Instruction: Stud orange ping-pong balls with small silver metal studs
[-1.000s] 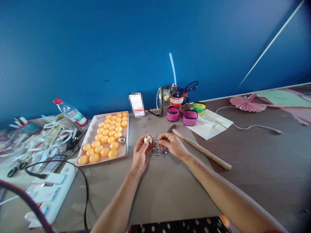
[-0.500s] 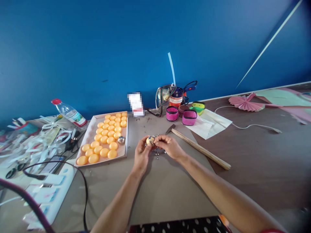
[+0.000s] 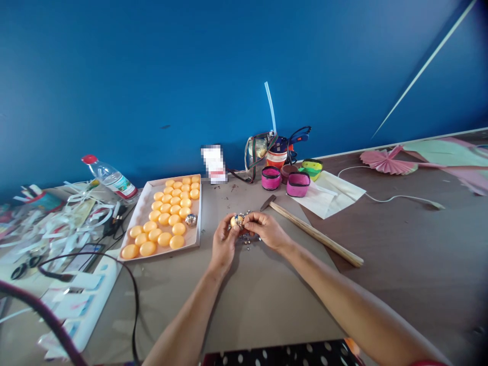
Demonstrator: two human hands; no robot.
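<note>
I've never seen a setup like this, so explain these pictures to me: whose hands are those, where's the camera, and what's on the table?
There is no machine here, just a person's two bare hands. Every picture comes from one camera worn on the head, looking forward and down. The left hand holds a yellowish ball with shiny bits on it. The fingertips of the right hand are at its side; whether they pinch something small is hard to tell. Small silvery pieces lie beneath. On the table, a shallow tray of orange balls stands to the left, and a hammer lies to the right.
</note>
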